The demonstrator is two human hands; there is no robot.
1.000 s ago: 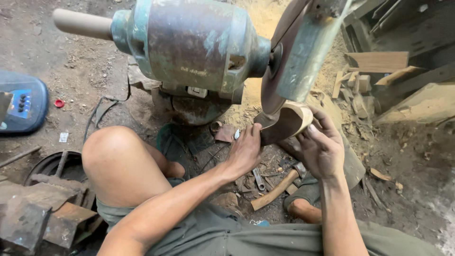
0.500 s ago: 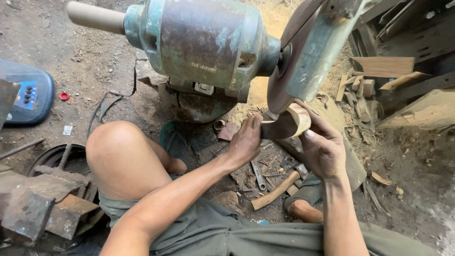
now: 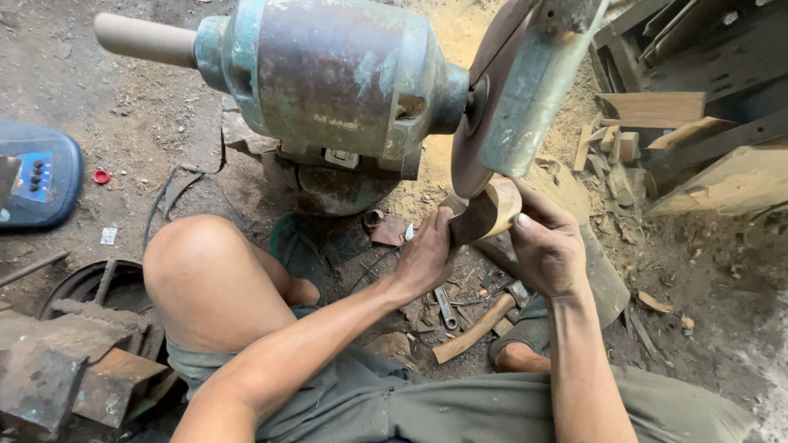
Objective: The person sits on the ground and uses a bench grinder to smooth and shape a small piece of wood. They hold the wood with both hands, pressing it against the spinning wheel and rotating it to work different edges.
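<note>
Gripping curved wood piece [image 3: 491,209] between left hand [image 3: 427,256] and right hand [image 3: 548,246], against sanding disc [image 3: 484,123].

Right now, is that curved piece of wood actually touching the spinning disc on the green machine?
Touching. The head view shows the wood piece, held by the left hand and right hand, pressed against the lower edge of the disc with no gap visible.

Both arms are stretched forward from the bottom of the view, with the bare left knee raised beside the left forearm. The left hand [image 3: 427,256] is cupped, its fingers curled in a grip. The right hand [image 3: 548,246] is closed likewise, thumb extended upward.
</note>
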